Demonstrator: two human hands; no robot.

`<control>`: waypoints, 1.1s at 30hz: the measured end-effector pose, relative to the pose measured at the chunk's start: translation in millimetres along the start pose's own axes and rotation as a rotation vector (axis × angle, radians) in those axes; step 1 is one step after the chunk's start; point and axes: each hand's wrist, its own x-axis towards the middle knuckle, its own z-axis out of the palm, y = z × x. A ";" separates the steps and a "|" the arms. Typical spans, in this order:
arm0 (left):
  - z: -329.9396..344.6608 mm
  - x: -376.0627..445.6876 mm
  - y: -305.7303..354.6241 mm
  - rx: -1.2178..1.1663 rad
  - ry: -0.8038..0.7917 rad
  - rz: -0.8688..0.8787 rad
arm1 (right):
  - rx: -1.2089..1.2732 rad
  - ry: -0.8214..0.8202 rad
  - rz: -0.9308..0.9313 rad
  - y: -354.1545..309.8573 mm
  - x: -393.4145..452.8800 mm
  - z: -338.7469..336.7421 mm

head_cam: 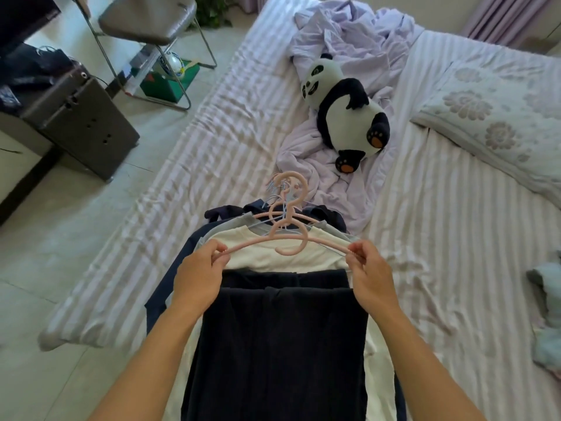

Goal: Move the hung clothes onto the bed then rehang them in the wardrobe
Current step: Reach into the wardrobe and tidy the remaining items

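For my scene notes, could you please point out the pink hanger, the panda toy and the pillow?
pink hanger [287,238], head view, base of its hook.
panda toy [349,117], head view, white belly.
pillow [498,117], head view, flowered top.

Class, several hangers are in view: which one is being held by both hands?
The nearest pink hanger: the left hand and right hand pinch its two ends; the others lie untouched behind.

pink hanger [285,238], navy trousers [279,344], cream shirt [291,258], lilac-and-white striped bed [440,238], black-and-white panda [349,110], floral pillow [491,117].
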 end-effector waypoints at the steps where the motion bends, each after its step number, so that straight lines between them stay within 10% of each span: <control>1: -8.8 -6.8 3.5 -0.044 -0.001 0.010 | 0.032 0.000 -0.010 -7.4 -6.2 -5.0; 12: -119.5 -107.9 26.3 -0.336 -0.136 0.151 | 0.030 -0.170 -0.241 -96.8 -93.3 -68.8; 33: -204.4 -419.5 71.5 -0.418 0.411 0.186 | -0.015 -0.500 -0.959 -203.0 -265.7 -158.1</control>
